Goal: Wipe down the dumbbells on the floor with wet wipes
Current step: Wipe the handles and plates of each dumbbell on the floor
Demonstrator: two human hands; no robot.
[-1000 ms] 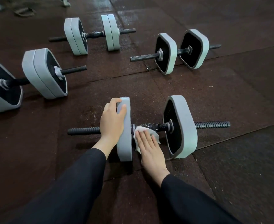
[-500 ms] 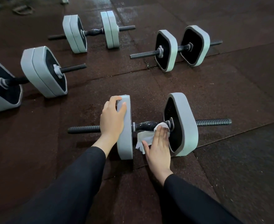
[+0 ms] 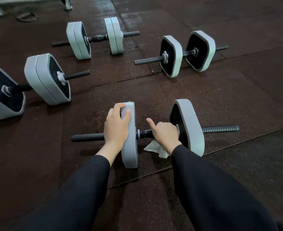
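The nearest dumbbell lies across the dark floor, with a grey left plate (image 3: 130, 147), a grey right plate (image 3: 191, 127) and a black threaded bar (image 3: 220, 129). My left hand (image 3: 116, 125) grips the top of the left plate, fingers curled over its rim. My right hand (image 3: 165, 133) is wrapped over the bar's handle between the plates, thumb sticking up, holding a white wet wipe (image 3: 157, 148) against it. The wipe's loose end hangs below my wrist.
Three more grey-plated dumbbells lie beyond: one at the far left (image 3: 42, 80), one at the back middle (image 3: 95, 39), one at the back right (image 3: 187, 54). Rubber floor tiles (image 3: 237, 97) stretch around. A metal frame base (image 3: 27, 4) stands at the top left corner.
My right hand went from flat fingers pressing the wipe beside the handle to curling over the handle near the right plate. My left hand kept its hold on the left plate.
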